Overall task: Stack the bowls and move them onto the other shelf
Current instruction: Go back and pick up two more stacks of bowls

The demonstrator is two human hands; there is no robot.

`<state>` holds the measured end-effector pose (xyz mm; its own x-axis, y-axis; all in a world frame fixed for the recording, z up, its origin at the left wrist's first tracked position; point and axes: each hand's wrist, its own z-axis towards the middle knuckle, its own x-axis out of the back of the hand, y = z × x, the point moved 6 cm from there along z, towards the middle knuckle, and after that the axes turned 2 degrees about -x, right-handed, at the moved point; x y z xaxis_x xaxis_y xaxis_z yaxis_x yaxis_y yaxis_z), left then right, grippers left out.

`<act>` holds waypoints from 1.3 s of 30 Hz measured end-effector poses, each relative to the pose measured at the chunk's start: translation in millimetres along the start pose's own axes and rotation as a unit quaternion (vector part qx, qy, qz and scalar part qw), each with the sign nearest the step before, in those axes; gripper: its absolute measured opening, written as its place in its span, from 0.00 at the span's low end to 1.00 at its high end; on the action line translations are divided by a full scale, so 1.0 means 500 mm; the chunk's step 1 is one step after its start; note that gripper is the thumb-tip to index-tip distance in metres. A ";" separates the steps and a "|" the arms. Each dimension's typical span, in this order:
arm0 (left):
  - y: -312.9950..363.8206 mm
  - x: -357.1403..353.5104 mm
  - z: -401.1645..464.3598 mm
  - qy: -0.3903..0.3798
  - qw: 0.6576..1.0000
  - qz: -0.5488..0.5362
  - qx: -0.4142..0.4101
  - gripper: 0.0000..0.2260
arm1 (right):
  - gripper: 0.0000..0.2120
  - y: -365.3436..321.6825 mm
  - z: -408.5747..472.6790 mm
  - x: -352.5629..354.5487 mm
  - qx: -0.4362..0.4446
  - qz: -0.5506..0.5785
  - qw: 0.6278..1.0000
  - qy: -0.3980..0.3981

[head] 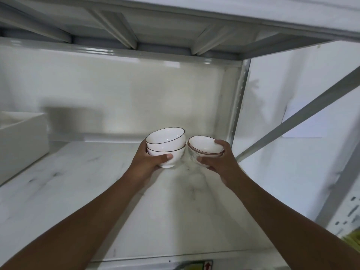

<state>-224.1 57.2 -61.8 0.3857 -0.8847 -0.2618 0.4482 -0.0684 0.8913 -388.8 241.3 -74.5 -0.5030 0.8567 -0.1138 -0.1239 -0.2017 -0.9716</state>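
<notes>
Two small stacks of white bowls are held side by side over the marble-patterned shelf [81,184]. My left hand [149,162] grips the left stack [165,143], two white bowls with thin dark rims, tilted slightly toward me. My right hand [218,161] grips the right stack [204,149], two shallower white bowls with reddish-brown rims, thumb across the side and fingers over the far rim. The two stacks almost touch. Whether they rest on the shelf or hang just above it cannot be told.
A white rectangular box [21,139] stands at the shelf's left end. The underside of the upper shelf [136,30] hangs overhead. A metal upright post [238,106] and a diagonal brace [303,114] bound the right side. Something yellow-green [352,238] shows at the lower right.
</notes>
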 end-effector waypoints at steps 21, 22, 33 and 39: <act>0.049 -0.138 -0.082 -0.193 0.973 -0.113 0.051 0.34 | 0.42 -0.166 -0.317 0.102 0.045 -0.044 0.991 0.118; 0.048 -0.150 -0.086 -0.203 0.971 -0.115 0.050 0.34 | 0.42 -0.174 -0.332 0.109 0.045 -0.042 0.991 0.121; 0.046 -0.274 -0.148 -0.288 0.944 -0.144 0.068 0.32 | 0.40 -0.250 -0.515 0.202 0.050 -0.080 0.980 0.178; 0.049 -0.368 -0.192 -0.349 0.919 -0.174 0.062 0.29 | 0.39 -0.269 -0.615 0.249 0.053 -0.088 0.969 0.224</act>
<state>-206.6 262.3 -27.2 -0.3937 -0.8769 -0.2759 0.3349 -0.4163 0.8453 -171.9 520.7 -21.9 -0.0476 0.9976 -0.0507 -0.2724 -0.0618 -0.9602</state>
